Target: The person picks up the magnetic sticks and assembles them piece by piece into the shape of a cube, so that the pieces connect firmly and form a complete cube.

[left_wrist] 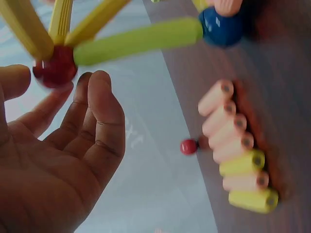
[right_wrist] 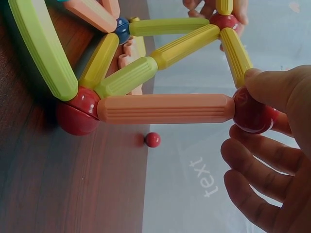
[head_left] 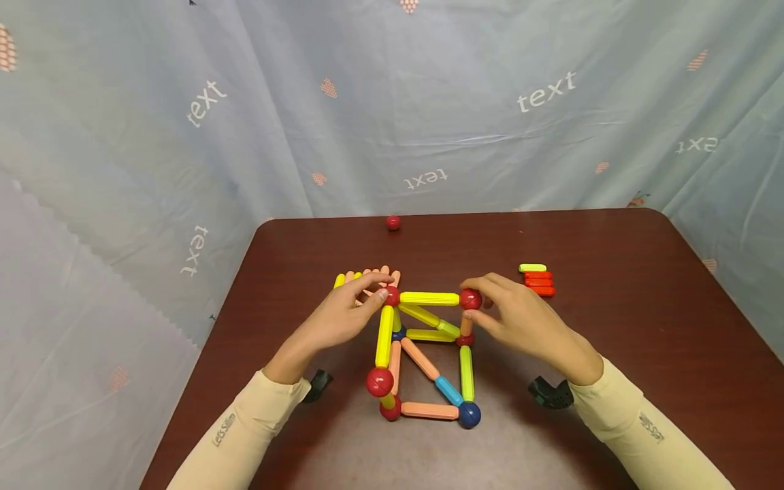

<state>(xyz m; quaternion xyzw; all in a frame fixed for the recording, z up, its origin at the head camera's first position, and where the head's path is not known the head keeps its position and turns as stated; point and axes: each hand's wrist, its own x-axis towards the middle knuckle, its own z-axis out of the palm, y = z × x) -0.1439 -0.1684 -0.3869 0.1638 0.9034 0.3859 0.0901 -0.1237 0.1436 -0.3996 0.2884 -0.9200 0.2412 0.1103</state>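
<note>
A pale blue-grey curtain, printed "text" over and over, sometimes upside down, hangs behind the brown bench. Between the hands, the rod-and-ball frame stands on the bench. The left sleeve reads "Let's Slim"; the right sleeve seems to match, though its lettering is hard to read. The right hand pinches the upper right ball, its other fingers loosely bent; the left hand has thumb and forefinger lightly about the upper left ball. Peach and yellow rods lie in a row beyond the left hand, red and lime rods off right. One loose red ball sits near the far edge.
</note>
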